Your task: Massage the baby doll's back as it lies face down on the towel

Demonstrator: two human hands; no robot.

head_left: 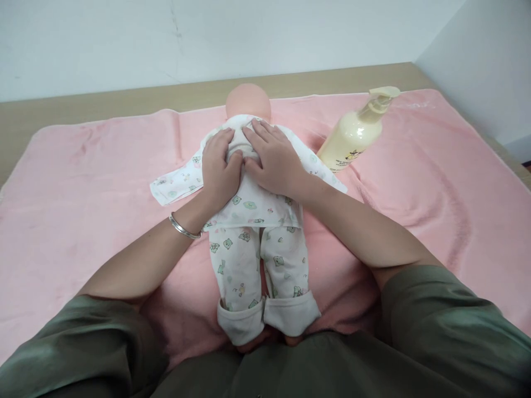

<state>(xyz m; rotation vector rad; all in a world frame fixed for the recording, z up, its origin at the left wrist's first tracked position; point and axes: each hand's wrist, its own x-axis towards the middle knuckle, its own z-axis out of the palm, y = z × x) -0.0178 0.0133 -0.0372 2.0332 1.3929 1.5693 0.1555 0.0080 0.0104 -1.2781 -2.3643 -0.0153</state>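
A baby doll (pixel 249 104) lies on a pink blanket, its smooth bald head at the far end and no face showing. It wears a white printed top (pixel 253 213) and matching trousers (pixel 238 265) with turned-up cuffs. My left hand (pixel 219 168) rests flat on the left of the doll's upper torso, fingers toward the head. Beside it, my right hand (pixel 274 157) lies on the right of the torso, fingers extended. The thumbs nearly meet in the middle. Neither hand grasps anything. Both of the doll's hands are hidden by the sleeves.
A cream-coloured pump bottle (pixel 352 135) stands on the blanket, right of the doll and close to its sleeve. The pink blanket (pixel 83 221) covers most of the wooden tabletop (pixel 124 102). White walls (pixel 265 38) rise behind and at the right.
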